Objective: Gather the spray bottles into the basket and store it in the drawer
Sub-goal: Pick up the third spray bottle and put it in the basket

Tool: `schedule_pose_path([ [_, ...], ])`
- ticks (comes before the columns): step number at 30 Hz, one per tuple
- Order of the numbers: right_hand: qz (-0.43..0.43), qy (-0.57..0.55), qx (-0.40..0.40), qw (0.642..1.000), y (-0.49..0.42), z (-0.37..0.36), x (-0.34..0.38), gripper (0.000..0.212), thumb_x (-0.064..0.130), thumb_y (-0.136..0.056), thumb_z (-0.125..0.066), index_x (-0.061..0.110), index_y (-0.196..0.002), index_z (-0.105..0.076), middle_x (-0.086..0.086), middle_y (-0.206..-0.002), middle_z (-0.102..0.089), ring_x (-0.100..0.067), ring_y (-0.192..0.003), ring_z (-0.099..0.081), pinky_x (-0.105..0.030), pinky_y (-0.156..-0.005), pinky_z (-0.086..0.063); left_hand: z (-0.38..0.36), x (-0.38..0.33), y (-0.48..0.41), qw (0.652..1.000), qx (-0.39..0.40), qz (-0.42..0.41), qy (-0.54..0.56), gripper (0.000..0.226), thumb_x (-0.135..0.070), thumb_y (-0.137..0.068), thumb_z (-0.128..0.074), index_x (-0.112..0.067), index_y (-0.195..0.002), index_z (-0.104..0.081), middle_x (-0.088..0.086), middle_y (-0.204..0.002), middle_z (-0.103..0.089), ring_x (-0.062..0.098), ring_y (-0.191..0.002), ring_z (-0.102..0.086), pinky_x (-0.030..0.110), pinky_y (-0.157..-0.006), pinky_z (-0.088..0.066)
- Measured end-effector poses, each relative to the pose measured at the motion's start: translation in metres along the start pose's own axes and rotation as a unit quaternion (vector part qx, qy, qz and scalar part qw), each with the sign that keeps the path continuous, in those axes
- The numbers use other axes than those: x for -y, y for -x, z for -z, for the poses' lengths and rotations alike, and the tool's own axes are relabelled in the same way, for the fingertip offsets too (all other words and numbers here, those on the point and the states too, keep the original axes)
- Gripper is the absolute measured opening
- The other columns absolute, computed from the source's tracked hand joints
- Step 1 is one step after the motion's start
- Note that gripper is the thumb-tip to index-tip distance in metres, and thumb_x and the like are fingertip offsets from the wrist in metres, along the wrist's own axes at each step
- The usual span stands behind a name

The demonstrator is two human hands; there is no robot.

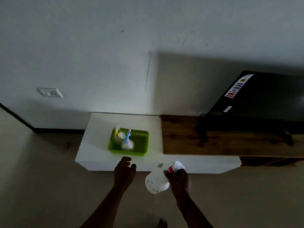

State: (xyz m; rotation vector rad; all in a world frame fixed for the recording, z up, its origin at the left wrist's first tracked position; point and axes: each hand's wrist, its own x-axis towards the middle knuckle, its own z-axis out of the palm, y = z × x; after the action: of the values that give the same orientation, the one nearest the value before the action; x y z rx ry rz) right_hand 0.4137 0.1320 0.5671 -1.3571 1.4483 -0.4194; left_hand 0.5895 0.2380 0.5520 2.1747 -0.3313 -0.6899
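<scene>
Two spray bottles (125,142) in the green basket (139,153) — blurred; television (263,102) cut off at right edge.

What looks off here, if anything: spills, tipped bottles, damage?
No spill or damage visible. The right hand holds the white red-collared spray bottle tilted sideways in mid-air. Two spray bottles stand upright in the green plastic basket on the white cabinet top. Dim, blurry frame.

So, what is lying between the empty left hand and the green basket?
Nothing: in the head view only bare white tabletop separates the left hand from the green basket. The right hand holds the red-collared spray bottle off to the side.
</scene>
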Motion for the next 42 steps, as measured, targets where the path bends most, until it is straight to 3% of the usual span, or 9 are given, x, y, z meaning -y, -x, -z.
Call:
schedule_pose_path([
  [3,0.015,0.026,0.031,0.999,-0.036,-0.029,0.018,0.04,0.023,-0.071,-0.083,0.018,-0.107,-0.068,0.009,-0.093,-0.068,-0.012,-0.088,-0.063,-0.022,-0.069,-0.047,0.003,0.0,-0.03,0.999,-0.012,0.029,-0.003,0.029,-0.015,-0.082,-0.066,-0.014,-0.11,-0.061,0.011,-0.107,-0.07,0.018,-0.082,-0.061,0.027,-0.077,-0.045],
  [5,0.022,0.036,0.046,0.998,-0.061,-0.049,0.032,0.039,0.023,-0.07,-0.083,0.019,-0.106,-0.069,0.01,-0.092,-0.067,-0.011,-0.087,-0.063,-0.024,-0.075,-0.047,0.005,-0.001,-0.05,0.999,-0.019,0.041,-0.008,0.029,-0.013,-0.081,-0.066,-0.012,-0.11,-0.061,0.012,-0.11,-0.07,0.023,-0.089,-0.065,0.027,-0.079,-0.044],
  [10,0.044,0.065,0.054,0.995,-0.126,-0.108,0.059,0.022,0.022,-0.067,-0.084,0.021,-0.08,-0.066,0.002,-0.087,-0.075,-0.018,-0.082,-0.069,-0.027,-0.07,-0.051,0.013,-0.013,-0.104,0.996,-0.063,0.063,-0.029,0.034,-0.011,-0.08,-0.066,-0.008,-0.113,-0.061,0.014,-0.113,-0.07,0.03,-0.102,-0.066,0.035,-0.088,-0.048],
  [16,0.068,0.088,0.064,0.992,-0.193,-0.157,0.071,0.024,0.027,-0.068,-0.084,0.025,-0.083,-0.066,0.013,-0.075,-0.068,-0.016,-0.081,-0.072,-0.028,-0.068,-0.055,0.015,-0.023,-0.163,0.991,-0.1,0.069,-0.063,0.025,-0.014,-0.08,-0.067,-0.015,-0.105,-0.061,0.01,-0.101,-0.072,0.03,-0.095,-0.067,0.027,-0.074,-0.043],
  [21,0.097,0.151,0.095,0.979,-0.241,-0.188,0.061,0.027,0.032,-0.069,-0.08,0.019,-0.088,-0.066,0.005,-0.081,-0.075,-0.013,-0.078,-0.071,-0.039,-0.068,-0.058,0.015,-0.014,-0.206,0.987,-0.123,0.088,-0.057,0.027,-0.013,-0.077,-0.068,-0.02,-0.102,-0.06,0.007,-0.098,-0.071,0.027,-0.092,-0.066,0.029,-0.076,-0.046],
  [26,0.089,0.178,0.125,0.972,-0.27,-0.209,0.048,0.027,0.032,-0.068,-0.08,0.023,-0.09,-0.067,0.005,-0.079,-0.074,-0.009,-0.076,-0.071,-0.038,-0.07,-0.059,0.013,0.002,-0.227,0.982,-0.148,0.11,-0.048,0.029,-0.013,-0.077,-0.067,-0.016,-0.106,-0.06,0.009,-0.1,-0.07,0.027,-0.092,-0.067,0.031,-0.078,-0.048],
  [30,0.076,0.182,0.155,0.968,-0.278,-0.217,0.041,0.031,0.023,-0.069,-0.081,0.022,-0.098,-0.07,-0.001,-0.089,-0.076,-0.017,-0.084,-0.072,-0.042,-0.077,-0.06,0.013,0.013,-0.23,0.979,-0.156,0.122,-0.055,0.033,-0.011,-0.078,-0.067,-0.013,-0.11,-0.06,0.011,-0.103,-0.07,0.026,-0.093,-0.067,0.03,-0.08,-0.048],
  [38,0.081,0.198,0.149,0.965,-0.288,-0.233,0.028,0.027,0.016,-0.077,-0.075,0.02,-0.104,-0.074,-0.003,-0.099,-0.077,-0.018,-0.091,-0.071,-0.022,-0.071,-0.048,0.009,0.044,-0.245,0.982,-0.138,0.114,-0.061,0.034,-0.007,-0.079,-0.065,-0.01,-0.112,-0.059,0.012,-0.106,-0.069,0.026,-0.094,-0.066,0.031,-0.08,-0.049],
  [42,0.072,0.208,0.142,0.965,-0.29,-0.242,0.021,0.024,0.016,-0.082,-0.072,0.017,-0.106,-0.074,-0.006,-0.103,-0.076,-0.02,-0.093,-0.07,-0.021,-0.07,-0.046,0.007,0.057,-0.262,0.984,-0.138,0.099,-0.048,0.035,-0.007,-0.081,-0.064,-0.01,-0.115,-0.058,0.011,-0.11,-0.068,0.023,-0.096,-0.065,0.029,-0.08,-0.046],
])
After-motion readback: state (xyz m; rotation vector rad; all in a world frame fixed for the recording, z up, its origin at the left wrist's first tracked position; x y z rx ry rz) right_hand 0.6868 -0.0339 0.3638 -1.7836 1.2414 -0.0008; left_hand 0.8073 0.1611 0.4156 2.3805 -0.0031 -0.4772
